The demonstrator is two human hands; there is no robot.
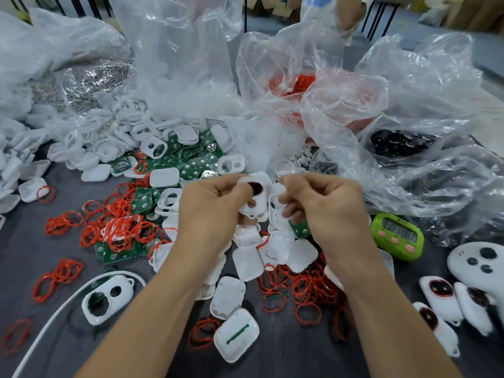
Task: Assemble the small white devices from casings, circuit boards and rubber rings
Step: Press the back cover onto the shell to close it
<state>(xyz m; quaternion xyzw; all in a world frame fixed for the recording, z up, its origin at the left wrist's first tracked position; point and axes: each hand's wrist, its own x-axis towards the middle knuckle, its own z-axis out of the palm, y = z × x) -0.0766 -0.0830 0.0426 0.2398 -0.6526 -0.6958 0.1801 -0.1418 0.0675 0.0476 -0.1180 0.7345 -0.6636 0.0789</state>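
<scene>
My left hand [210, 208] grips a white casing [256, 197] that has a dark round insert near its top, thumb over its upper edge. My right hand [324, 205] is curled beside it, its fingertips pinching a small white part that I cannot make out. Loose white casings [248, 261], green circuit boards [188, 156] and red rubber rings [120, 230] lie heaped on the dark table under and around both hands. Three finished white devices [439, 298] with dark buttons lie at the right.
Crumpled clear plastic bags [409, 126] of parts stand behind the pile, one holding red rings, one black parts. A green timer [396, 237] sits right of my hands. A white cable [54, 312] curves at the lower left. A larger white remote [480, 264] lies at far right.
</scene>
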